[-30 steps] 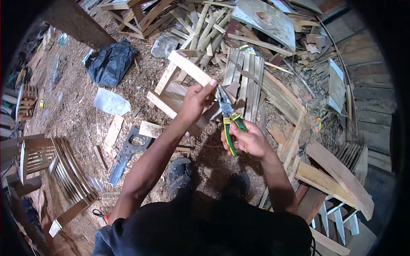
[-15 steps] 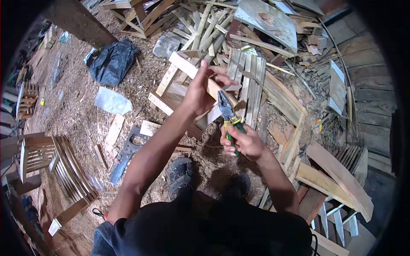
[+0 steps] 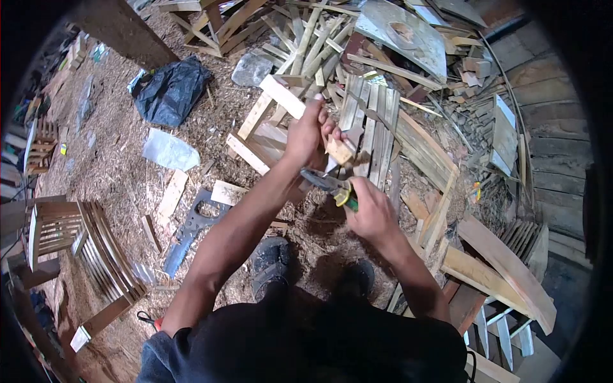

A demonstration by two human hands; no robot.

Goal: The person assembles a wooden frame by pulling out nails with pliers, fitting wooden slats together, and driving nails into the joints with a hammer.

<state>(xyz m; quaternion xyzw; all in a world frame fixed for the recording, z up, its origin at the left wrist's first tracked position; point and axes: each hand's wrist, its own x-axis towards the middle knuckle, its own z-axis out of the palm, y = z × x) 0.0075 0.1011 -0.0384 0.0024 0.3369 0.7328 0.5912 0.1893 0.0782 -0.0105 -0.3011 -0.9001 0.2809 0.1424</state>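
My left hand (image 3: 306, 135) is wrapped round a pale wooden strip (image 3: 282, 96), which slants from upper left down to its cut end below my fingers. My right hand (image 3: 373, 209) grips pliers (image 3: 345, 195) with green and yellow handles. The pliers' dark head points left, just below the strip's lower end; whether the jaws touch anything is too small to tell. Behind my left hand a small wooden frame (image 3: 249, 152) rests on the ground, partly hidden by my hand and forearm.
A handsaw (image 3: 188, 230) lies on the shavings left of my feet. A black plastic bag (image 3: 171, 90) is at upper left. Slatted wooden pieces (image 3: 105, 249) stand at lower left. Stacked planks (image 3: 377, 127) and curved boards (image 3: 507, 271) are on the right.
The pliers have swung from pointing up to pointing left and moved lower. My left hand has closed more round the strip, which has shifted slightly to the right.
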